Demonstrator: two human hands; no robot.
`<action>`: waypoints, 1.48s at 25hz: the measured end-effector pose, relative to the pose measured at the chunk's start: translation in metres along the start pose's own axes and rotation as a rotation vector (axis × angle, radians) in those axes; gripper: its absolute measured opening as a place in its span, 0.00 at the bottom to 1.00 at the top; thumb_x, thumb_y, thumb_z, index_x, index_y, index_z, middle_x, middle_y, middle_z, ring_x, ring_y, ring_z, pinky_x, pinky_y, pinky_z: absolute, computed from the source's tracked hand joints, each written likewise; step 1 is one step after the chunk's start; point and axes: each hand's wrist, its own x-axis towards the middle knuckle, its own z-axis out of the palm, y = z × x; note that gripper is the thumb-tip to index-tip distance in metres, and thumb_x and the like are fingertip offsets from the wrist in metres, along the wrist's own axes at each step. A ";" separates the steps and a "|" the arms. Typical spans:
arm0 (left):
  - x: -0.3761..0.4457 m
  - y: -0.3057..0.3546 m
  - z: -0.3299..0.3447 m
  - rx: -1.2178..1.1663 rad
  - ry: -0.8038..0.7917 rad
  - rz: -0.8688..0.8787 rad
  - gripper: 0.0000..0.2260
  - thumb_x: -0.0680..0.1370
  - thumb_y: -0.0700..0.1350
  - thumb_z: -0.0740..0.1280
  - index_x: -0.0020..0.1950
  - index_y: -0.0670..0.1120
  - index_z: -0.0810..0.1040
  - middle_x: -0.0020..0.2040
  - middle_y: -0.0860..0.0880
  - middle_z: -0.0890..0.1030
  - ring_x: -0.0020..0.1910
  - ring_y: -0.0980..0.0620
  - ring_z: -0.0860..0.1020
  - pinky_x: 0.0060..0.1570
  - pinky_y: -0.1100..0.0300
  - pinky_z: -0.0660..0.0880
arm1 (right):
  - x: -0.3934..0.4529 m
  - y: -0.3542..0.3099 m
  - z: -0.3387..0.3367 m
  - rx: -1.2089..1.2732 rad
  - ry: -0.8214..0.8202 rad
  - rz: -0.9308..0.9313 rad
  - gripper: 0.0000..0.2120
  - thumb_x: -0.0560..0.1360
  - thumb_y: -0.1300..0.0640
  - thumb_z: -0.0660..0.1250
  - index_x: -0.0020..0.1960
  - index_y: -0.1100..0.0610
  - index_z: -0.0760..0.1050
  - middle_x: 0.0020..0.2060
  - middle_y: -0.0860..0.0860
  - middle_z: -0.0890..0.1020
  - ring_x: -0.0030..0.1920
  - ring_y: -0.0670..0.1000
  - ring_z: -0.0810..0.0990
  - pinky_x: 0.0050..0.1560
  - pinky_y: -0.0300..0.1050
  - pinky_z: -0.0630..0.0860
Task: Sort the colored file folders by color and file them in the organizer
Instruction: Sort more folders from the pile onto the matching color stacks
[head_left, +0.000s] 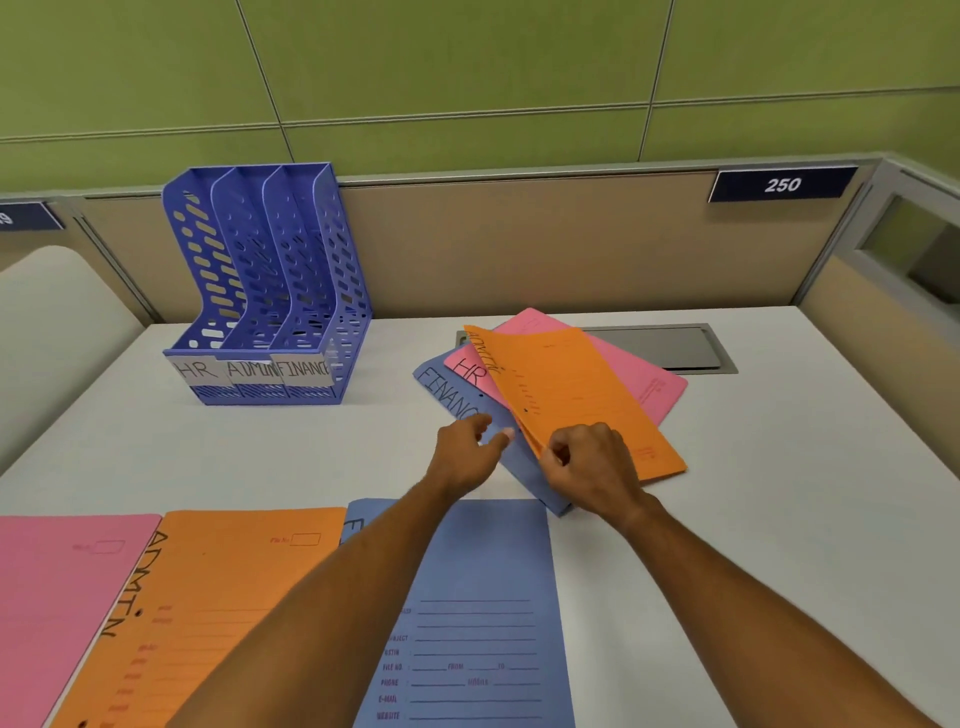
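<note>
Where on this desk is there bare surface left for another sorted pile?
Free: the strip between the organizer and the mixed pile, and the desk's right side beside the blue folder. Crowded: the near-left edge, where pink and orange folders lie.

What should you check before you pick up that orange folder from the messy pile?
1. Right hand pinches the near edge of the top orange folder: ok.
2. Left hand rests on the blue folder underneath, holding the pile down: ok.
3. Orange folder is lifting apart from the pink folder under it: ok.
4. Orange stack near the front edge of the desk has room on top: ok.
5. Organizer has an ADMIN slot with nothing in it: ok.
6. Papers inside the orange folder: cannot tell.
</note>
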 end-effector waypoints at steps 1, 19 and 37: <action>0.003 0.005 0.000 -0.130 0.022 -0.065 0.22 0.76 0.56 0.68 0.64 0.42 0.77 0.62 0.44 0.80 0.61 0.45 0.78 0.62 0.49 0.75 | -0.004 -0.005 -0.001 0.043 0.001 -0.027 0.13 0.68 0.51 0.62 0.29 0.57 0.74 0.24 0.53 0.78 0.26 0.56 0.74 0.28 0.46 0.71; -0.028 -0.021 -0.096 -0.607 0.108 -0.313 0.06 0.75 0.30 0.66 0.48 0.40 0.79 0.48 0.42 0.82 0.45 0.46 0.81 0.38 0.57 0.78 | -0.004 -0.030 -0.012 0.376 0.031 0.508 0.13 0.72 0.60 0.67 0.56 0.56 0.81 0.52 0.52 0.83 0.53 0.56 0.80 0.52 0.45 0.73; -0.143 -0.184 -0.276 -0.660 0.064 -0.401 0.04 0.77 0.34 0.66 0.49 0.40 0.80 0.40 0.45 0.84 0.38 0.50 0.82 0.43 0.56 0.78 | -0.028 -0.194 0.042 1.070 -0.137 0.700 0.03 0.75 0.71 0.65 0.46 0.66 0.77 0.40 0.60 0.81 0.38 0.55 0.81 0.31 0.44 0.81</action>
